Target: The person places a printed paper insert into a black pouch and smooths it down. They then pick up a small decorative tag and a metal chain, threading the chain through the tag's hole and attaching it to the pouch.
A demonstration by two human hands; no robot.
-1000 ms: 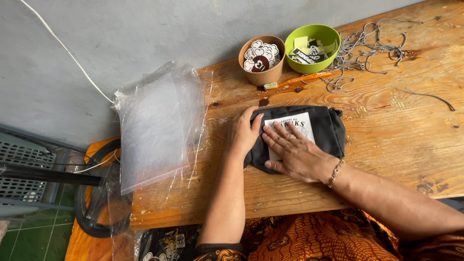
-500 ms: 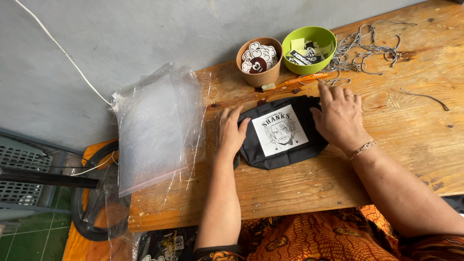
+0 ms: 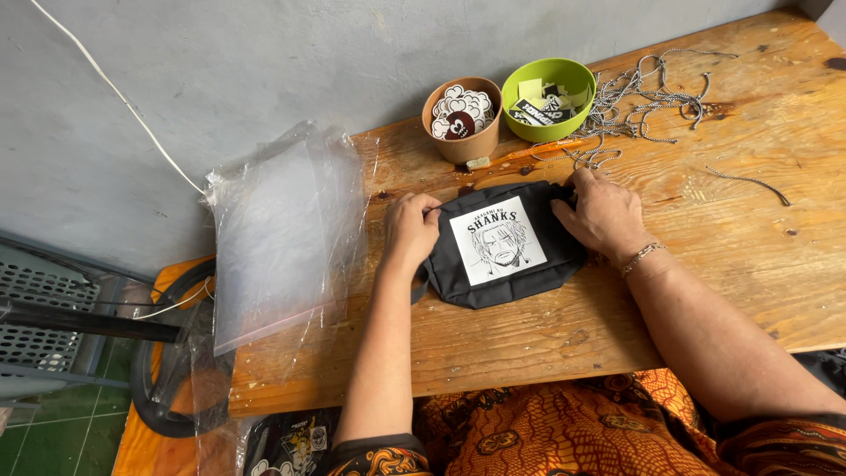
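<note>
A black fabric pouch [image 3: 502, 247] with a white printed patch on its front is laid flat on the wooden bench [image 3: 705, 264], near the middle of its front half. The pouch is gripped at both ends: its left end is pinched by the left hand [image 3: 410, 231], whose fingers are curled shut over the edge of the fabric, and its upper right corner is held by the right hand [image 3: 601, 214], whose fingers are bent down onto the cloth with the fingertips tucked at the seam. A thin bracelet [image 3: 641, 256] is worn on the right wrist. Just behind the pouch, a brown paper cup [image 3: 461, 119] filled with round black-and-white stickers and a lime green bowl [image 3: 548, 97] of small printed tags are set side by side, touching or nearly so. An orange-handled toothbrush [image 3: 529, 152] is laid in front of them, between the containers and the pouch. A tangle of metal ball chains [image 3: 648, 101] is spread to the right of the bowl. A stack of clear plastic bags [image 3: 282, 225] is draped over the bench's left end, well apart from the pouch. Patterned orange cloth [image 3: 546, 432] is seen at the person's lap.
</note>
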